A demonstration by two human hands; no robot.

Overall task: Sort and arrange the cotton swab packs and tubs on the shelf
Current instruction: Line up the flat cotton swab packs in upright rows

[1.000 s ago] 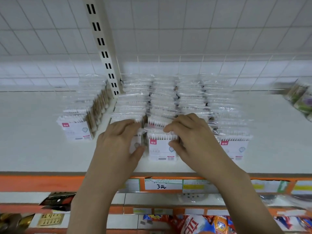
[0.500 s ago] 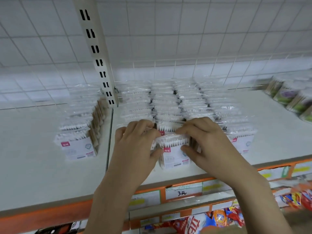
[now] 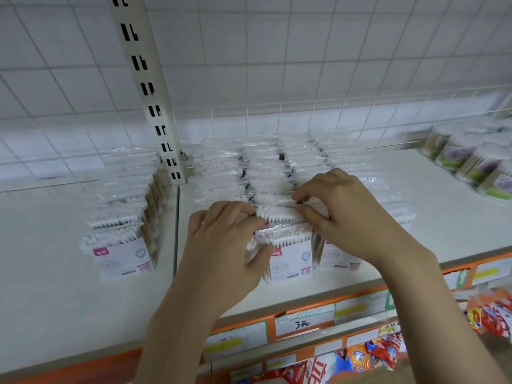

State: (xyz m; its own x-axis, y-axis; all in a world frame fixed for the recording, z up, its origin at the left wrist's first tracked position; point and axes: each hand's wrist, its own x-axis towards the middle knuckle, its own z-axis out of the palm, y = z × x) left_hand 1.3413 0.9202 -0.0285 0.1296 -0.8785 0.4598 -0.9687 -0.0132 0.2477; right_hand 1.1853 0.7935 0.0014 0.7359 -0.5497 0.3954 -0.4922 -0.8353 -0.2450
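Both hands have stayed on the front cotton swab pack (image 3: 291, 259) of the middle row on the white shelf (image 3: 443, 217). Our left hand (image 3: 224, 245) and right hand (image 3: 343, 214) pinch its top corners, fingers curled. We judge we're straightening; next, seat it upright against the row behind.

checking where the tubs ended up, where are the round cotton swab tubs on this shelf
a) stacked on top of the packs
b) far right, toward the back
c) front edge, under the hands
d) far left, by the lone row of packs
b: the round cotton swab tubs sit at the shelf's far right toward the back, apart from the rows of cotton swab packs.
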